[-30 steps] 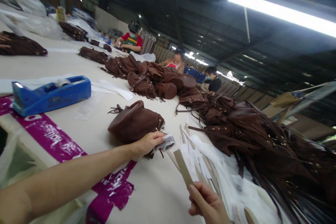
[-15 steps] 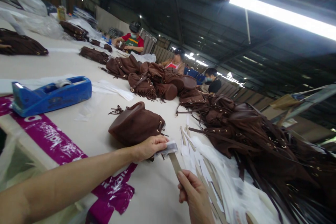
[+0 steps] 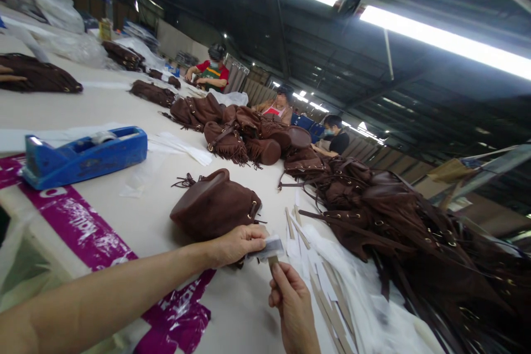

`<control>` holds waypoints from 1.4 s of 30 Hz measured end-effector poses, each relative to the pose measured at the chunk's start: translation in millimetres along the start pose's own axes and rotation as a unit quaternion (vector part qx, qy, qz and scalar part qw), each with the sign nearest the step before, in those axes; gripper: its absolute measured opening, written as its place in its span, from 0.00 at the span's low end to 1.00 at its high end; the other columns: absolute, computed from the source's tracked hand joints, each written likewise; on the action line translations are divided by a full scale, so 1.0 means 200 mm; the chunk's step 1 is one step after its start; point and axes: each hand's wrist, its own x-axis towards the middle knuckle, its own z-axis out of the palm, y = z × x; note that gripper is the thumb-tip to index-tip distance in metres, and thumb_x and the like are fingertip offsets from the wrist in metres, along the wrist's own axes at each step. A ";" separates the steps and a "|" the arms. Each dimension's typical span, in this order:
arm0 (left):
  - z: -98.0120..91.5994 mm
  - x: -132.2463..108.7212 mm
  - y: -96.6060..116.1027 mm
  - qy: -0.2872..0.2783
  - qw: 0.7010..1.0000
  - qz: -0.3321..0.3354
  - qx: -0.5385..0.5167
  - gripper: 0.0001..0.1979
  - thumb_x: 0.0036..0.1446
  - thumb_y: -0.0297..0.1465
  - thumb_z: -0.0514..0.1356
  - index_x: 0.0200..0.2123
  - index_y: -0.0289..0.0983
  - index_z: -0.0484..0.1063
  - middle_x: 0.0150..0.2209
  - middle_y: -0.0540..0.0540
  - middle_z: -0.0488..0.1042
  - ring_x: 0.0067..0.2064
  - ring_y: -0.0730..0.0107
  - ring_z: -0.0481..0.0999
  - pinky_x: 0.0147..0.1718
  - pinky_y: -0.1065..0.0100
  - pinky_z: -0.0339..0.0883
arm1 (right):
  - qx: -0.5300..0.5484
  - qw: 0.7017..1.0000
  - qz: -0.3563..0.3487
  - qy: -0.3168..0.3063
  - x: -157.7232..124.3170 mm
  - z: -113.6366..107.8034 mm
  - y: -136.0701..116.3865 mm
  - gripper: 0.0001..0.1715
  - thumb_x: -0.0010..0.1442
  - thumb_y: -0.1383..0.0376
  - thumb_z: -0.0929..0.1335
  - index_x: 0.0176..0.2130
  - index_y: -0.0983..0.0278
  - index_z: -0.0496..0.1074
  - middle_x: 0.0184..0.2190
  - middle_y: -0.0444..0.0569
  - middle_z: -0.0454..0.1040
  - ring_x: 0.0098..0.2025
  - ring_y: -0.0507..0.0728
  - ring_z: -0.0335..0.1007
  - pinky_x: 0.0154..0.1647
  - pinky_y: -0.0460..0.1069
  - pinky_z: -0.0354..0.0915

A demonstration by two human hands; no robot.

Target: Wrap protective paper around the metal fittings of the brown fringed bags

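My left hand (image 3: pixel 238 243) pinches a crumpled white wrapping (image 3: pixel 269 247) that has a grey, shiny patch. Just below it, my right hand (image 3: pixel 293 301) grips a flat tan strip (image 3: pixel 272 259) between thumb and fingers. The strip's upper end meets the wrapping; whether it goes inside I cannot tell. Right behind my left hand a dark brown bucket bag (image 3: pixel 215 203) lies on its side, with gold eyelets and a fringed tassel. Whether the wrapping is joined to the bag is hidden by my left hand.
A blue tape dispenser (image 3: pixel 85 157) stands at the left, near purple printed tape (image 3: pixel 83 227) along the table edge. Loose strips (image 3: pixel 327 310) and white sheeting (image 3: pixel 373 298) lie to the right. Brown bags (image 3: pixel 385 204) are heaped beyond. Several people work farther back.
My right hand has moved up toward my left, and less of the tan strip shows between them. My left hand keeps its pinch on the wrapping.
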 end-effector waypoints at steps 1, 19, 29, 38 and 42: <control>0.00 0.00 0.00 0.005 1.000 0.006 0.001 0.19 0.55 0.46 0.58 0.26 0.35 0.69 0.44 0.46 0.68 0.52 0.61 0.62 0.54 0.65 0.54 | 0.004 1.000 -0.001 0.003 0.00 0.00 0.00 0.25 0.44 0.47 0.75 0.30 0.65 0.71 0.18 0.37 0.65 0.16 0.44 0.52 0.18 0.42 0.50; 0.04 0.01 -0.03 0.018 0.998 -0.050 0.036 0.15 0.52 0.41 0.57 0.25 0.34 0.66 0.21 0.54 0.58 0.24 0.77 0.55 0.23 0.74 0.48 | -0.053 0.991 -0.084 -0.094 -0.05 -0.11 -0.06 0.23 0.50 0.58 0.75 0.44 0.60 0.68 0.24 0.42 0.73 0.21 0.50 0.65 0.22 0.44 0.62; 0.05 0.01 0.01 -0.028 0.995 -0.024 0.096 0.11 0.54 0.34 0.56 0.24 0.33 0.67 0.23 0.53 0.62 0.28 0.75 0.60 0.26 0.74 0.53 | -0.376 0.845 -0.368 -0.091 -0.01 -0.17 -0.13 0.11 0.58 0.67 0.65 0.37 0.56 0.76 0.36 0.49 0.76 0.38 0.58 0.73 0.39 0.50 0.69; 0.03 -0.01 0.01 -0.141 0.954 0.108 0.244 0.15 0.59 0.34 0.57 0.22 0.34 0.66 0.24 0.51 0.63 0.31 0.73 0.63 0.32 0.73 0.57 | -0.380 0.854 -0.309 -0.178 0.02 -0.12 -0.13 0.06 0.62 0.63 0.64 0.34 0.58 0.70 0.56 0.48 0.69 0.58 0.58 0.64 0.59 0.51 0.59; 0.04 -0.02 0.00 -0.122 0.958 0.118 0.233 0.16 0.60 0.36 0.57 0.22 0.35 0.68 0.23 0.49 0.66 0.31 0.70 0.64 0.34 0.72 0.59 | -0.299 0.900 -0.285 -0.139 0.00 -0.12 -0.09 0.06 0.60 0.62 0.66 0.32 0.58 0.71 0.48 0.48 0.75 0.52 0.58 0.69 0.53 0.49 0.64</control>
